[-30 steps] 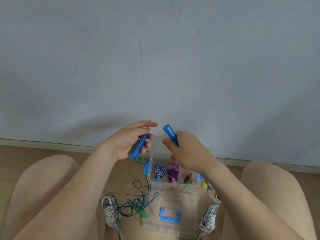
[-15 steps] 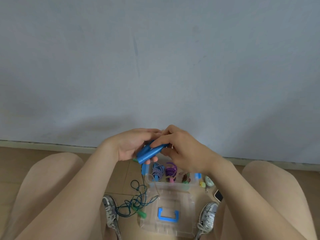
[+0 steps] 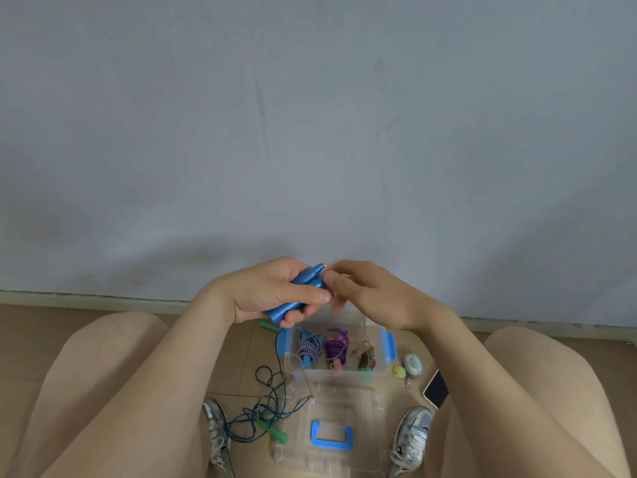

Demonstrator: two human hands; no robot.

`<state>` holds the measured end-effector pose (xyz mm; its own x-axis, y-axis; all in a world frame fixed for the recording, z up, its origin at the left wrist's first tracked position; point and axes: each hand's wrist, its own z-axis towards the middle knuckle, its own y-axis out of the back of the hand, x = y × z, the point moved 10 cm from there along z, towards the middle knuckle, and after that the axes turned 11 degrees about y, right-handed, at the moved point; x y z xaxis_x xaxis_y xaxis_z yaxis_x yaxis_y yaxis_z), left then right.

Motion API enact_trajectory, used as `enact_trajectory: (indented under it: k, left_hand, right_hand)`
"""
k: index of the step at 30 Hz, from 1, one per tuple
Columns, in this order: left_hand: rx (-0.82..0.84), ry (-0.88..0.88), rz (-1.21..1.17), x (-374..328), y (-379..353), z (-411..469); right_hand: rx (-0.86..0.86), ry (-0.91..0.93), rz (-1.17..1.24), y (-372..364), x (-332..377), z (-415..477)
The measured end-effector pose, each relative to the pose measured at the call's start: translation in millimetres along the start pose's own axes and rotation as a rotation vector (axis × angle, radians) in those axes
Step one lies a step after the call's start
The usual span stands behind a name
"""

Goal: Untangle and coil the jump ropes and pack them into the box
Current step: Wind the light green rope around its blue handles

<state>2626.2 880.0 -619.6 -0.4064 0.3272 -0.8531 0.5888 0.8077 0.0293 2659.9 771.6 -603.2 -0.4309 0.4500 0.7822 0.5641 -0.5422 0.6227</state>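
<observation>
The left hand (image 3: 269, 291) is now gripping both blue handles (image 3: 305, 279) together above the box (image 3: 387, 346) instead of one per hand, freeing the right hand (image 3: 379, 298), which is pinching at their tips (on what, cannot tell), probably starting the coil

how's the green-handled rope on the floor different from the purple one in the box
The green-handled rope lies loose and tangled; the purple rope is wound into a tight bundle. The green-handled rope is out on the floor beside the box; the purple rope sits inside it. The green-handled rope's cord is dark teal; the purple rope's is purple, with a pink end showing. Both are thin-corded jump ropes.
</observation>
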Motion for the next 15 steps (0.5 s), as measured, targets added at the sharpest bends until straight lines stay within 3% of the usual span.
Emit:
enact_trajectory:
  k: [6,12,15]
  left_hand:
    - [-0.029,0.079,-0.084,5.3,2.8,2.2]
    - [0.046,0.059,-0.200,6.2,4.9,4.3]
    - [0.073,0.044,-0.148,5.1,0.1,1.9]
  right_hand:
    - [-0.201,0.049,0.009,15.1,4.8,7.8]
    - [-0.420,0.006,0.221,23.3,-13.3,10.6]
    - [-0.474,-0.040,0.308,27.7,-20.2,9.0]
